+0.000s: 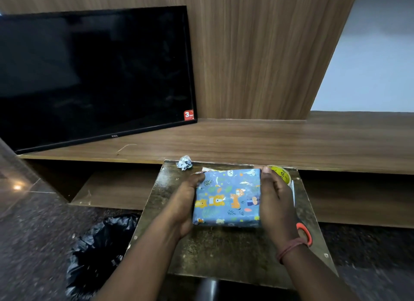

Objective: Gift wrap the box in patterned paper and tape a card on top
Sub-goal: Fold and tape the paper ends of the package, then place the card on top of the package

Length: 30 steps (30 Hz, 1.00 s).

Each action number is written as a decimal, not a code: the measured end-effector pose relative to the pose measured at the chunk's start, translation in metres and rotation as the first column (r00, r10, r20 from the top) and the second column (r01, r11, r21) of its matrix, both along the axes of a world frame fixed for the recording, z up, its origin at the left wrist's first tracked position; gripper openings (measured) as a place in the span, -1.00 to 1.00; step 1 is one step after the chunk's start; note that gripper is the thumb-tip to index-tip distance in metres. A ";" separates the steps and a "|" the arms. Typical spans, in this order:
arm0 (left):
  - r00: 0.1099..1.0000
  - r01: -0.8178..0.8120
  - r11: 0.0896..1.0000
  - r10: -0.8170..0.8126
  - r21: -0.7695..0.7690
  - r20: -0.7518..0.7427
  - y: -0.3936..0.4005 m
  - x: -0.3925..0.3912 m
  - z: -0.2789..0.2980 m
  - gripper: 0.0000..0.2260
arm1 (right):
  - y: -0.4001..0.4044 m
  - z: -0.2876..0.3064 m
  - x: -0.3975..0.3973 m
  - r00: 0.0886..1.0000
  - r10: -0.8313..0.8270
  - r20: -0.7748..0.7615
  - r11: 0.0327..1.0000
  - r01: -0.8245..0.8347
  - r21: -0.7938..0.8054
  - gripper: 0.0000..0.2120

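At the middle of the dark surface: the box, already covered in blue animal-patterned paper, lying flat, long axis running nine to three o'clock. Clamped between two grips on its short ends: left hand at nine o'clock, fingers cupped against that end with a fingertip near the far corner; right hand at three o'clock, fingers laid along the end and curled lightly onto it. Each grip part-closed on the box, nothing else held. Equally near, both hands; neither favoured.

Behind the box at twelve o'clock, a pale flat edge, possibly the card — hard to tell. At one to two o'clock, just past the right fingertips, a yellow tape roll. At four o'clock, under the right wrist, orange scissor handles. At eleven o'clock, a crumpled paper scrap.

Judging from this: wrapping looks finished, card and tape still to come, and the right hand nearer the tape.
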<state>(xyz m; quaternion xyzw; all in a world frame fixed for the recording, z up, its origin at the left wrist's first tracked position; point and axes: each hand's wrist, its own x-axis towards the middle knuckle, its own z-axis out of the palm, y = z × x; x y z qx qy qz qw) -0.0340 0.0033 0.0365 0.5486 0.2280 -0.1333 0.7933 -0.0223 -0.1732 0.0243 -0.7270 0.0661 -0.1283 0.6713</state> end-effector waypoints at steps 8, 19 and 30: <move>0.995 -0.080 0.987 0.088 0.137 -0.055 -0.007 -0.003 -0.002 -0.63 | 0.009 -0.018 -0.002 0.995 -0.037 -0.087 0.996 0.029 -0.087 -0.68; 0.986 -0.037 0.952 0.084 0.304 -0.145 -0.008 0.003 -0.024 -0.68 | -0.001 -0.049 0.010 0.960 -0.083 -0.269 0.966 0.011 -0.258 -0.77; 0.980 -0.174 0.902 0.199 0.395 -0.022 0.025 0.035 -0.012 -0.79 | 0.028 -0.020 0.021 0.990 0.136 0.034 0.738 -0.078 -0.670 -0.79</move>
